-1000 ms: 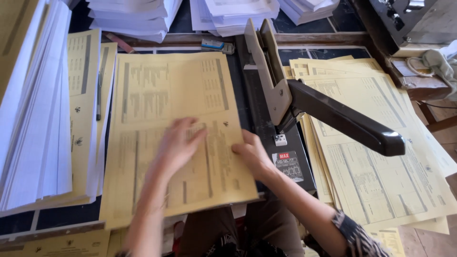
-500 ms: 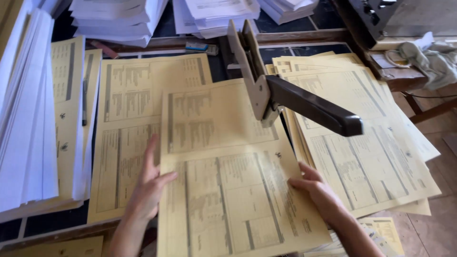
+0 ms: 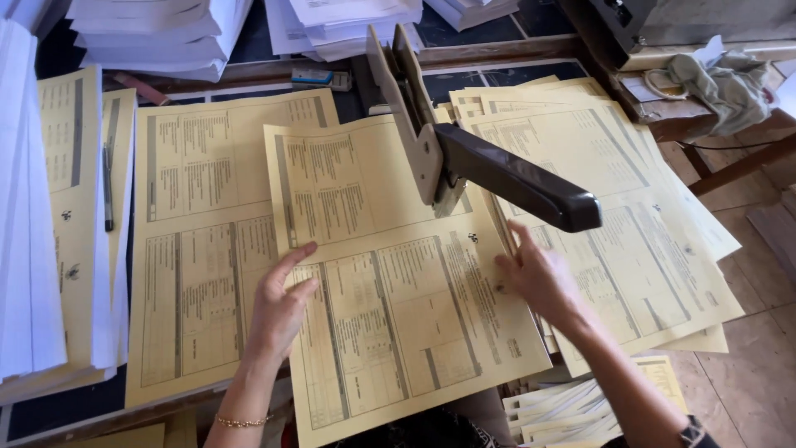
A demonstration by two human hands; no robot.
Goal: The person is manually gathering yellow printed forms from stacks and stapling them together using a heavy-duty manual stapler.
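A large yellow printed sheet (image 3: 398, 274) lies across the table under the raised arm of a big stapler (image 3: 464, 158) with a dark handle. My left hand (image 3: 282, 307) presses flat on the sheet's left edge, fingers spread. On the sheet's right edge rests my right hand (image 3: 535, 278), fingers apart, just below the stapler handle. Neither hand grips anything; both lie on the paper. A stack of the same yellow sheets (image 3: 195, 241) sits to the left of it.
More yellow sheets (image 3: 638, 241) fan out on the right. White paper piles (image 3: 157, 29) stand at the back and along the left edge (image 3: 29, 232). A pen (image 3: 108, 187) lies at left. A grey cloth (image 3: 725, 83) sits on a side table.
One yellow sheet has been slid from the left stack to the right, under the stapler arm. Both hands moved with it and now rest on its two side edges.
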